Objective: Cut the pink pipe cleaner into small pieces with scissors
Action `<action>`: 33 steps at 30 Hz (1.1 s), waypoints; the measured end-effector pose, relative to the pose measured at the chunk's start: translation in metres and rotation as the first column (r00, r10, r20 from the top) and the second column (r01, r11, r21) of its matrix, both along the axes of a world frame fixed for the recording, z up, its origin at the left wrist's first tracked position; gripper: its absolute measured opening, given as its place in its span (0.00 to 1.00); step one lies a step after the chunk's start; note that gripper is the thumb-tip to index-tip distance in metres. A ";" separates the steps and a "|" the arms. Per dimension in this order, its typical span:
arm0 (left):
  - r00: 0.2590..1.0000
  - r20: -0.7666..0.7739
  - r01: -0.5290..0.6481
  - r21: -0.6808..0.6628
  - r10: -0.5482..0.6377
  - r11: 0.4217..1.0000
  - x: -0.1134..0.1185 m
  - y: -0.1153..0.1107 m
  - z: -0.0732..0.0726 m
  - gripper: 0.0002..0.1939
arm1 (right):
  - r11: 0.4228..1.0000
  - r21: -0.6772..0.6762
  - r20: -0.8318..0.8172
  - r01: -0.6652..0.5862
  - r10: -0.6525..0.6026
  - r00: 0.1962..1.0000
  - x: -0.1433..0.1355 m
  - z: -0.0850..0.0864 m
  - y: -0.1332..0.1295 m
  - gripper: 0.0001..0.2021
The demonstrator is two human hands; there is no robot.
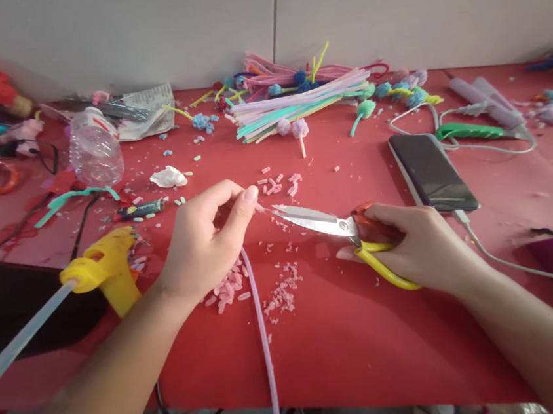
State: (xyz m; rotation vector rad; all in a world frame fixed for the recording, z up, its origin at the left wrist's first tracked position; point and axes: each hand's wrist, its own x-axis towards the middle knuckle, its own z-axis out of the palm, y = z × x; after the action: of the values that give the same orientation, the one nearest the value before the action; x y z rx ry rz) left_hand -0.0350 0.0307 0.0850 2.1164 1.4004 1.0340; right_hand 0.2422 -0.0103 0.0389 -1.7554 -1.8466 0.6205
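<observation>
Thumb and forefinger of my left hand (214,230) are pinched on a pipe cleaner, with a short pinkish tip (259,207) poking out. From beneath that hand a lilac pipe cleaner (262,340) hangs down past the table's front edge; its join with the tip is hidden. My right hand (411,242) grips scissors (315,221) with one red and one yellow handle. Their nearly closed blades point left, close to the tip. Under and beside my left hand lie cut pink pieces (230,289) and a scatter of pink fluff (284,290). More short pink pieces (274,185) lie farther back.
A yellow glue gun (109,267) lies left, near a plastic bottle (95,150). Bundled pipe cleaners (296,109) lie at the back against the wall. A phone (432,173) with a white cable and a green-handled cutter (476,130) are on the right.
</observation>
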 end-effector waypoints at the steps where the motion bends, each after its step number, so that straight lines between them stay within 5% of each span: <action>1: 1.000 0.006 0.002 0.006 -0.002 1.000 0.000 0.000 -0.001 0.14 | 1.000 0.006 0.009 0.005 -0.005 1.000 0.000 -0.001 0.000 0.34; 20: 0.999 -0.031 0.040 0.064 -0.038 0.997 0.001 -0.001 -0.003 0.10 | 0.998 -0.043 0.190 0.039 -0.030 0.981 -0.005 0.004 0.004 0.34; 33: 0.999 -0.006 -0.036 -0.042 0.035 0.998 0.000 -0.003 0.001 0.17 | 0.999 0.027 0.042 0.023 -0.024 0.999 0.000 -0.003 -0.002 0.34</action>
State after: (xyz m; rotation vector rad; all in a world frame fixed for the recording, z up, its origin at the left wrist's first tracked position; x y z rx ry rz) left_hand -0.0347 0.0278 0.0863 2.0734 1.4547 1.0040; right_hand 0.2426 -0.0128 0.0360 -1.7835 -1.8513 0.5514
